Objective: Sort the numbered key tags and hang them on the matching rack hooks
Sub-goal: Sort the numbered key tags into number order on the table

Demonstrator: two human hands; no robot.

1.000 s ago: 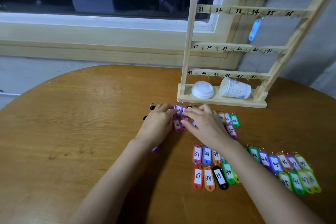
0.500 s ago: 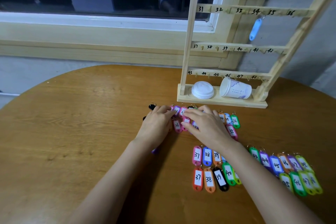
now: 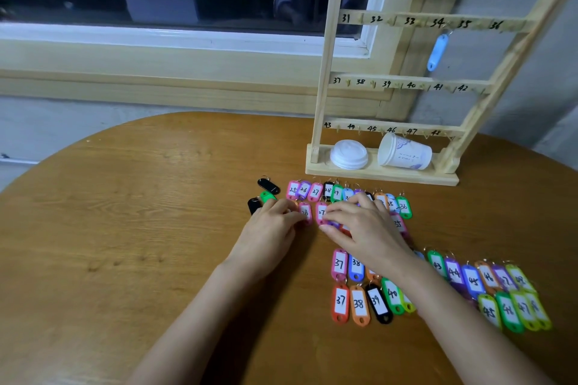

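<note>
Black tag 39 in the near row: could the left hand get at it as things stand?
Probably yes. The black tag 39 lies uncovered, and the left hand has open table between. The right forearm passes beside the tag, not over it.

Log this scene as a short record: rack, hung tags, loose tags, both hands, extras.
rack: wooden, upright, far right of table, hooks numbered 31 to 48
hung: one blue tag, top row near 34
loose tags: numbered, flat in rows on the table
left hand: on tags beside pink 26, grip unclear
right hand: fingers spread over the far rows
extras: tipped paper cup, white lid, both on rack base
</note>
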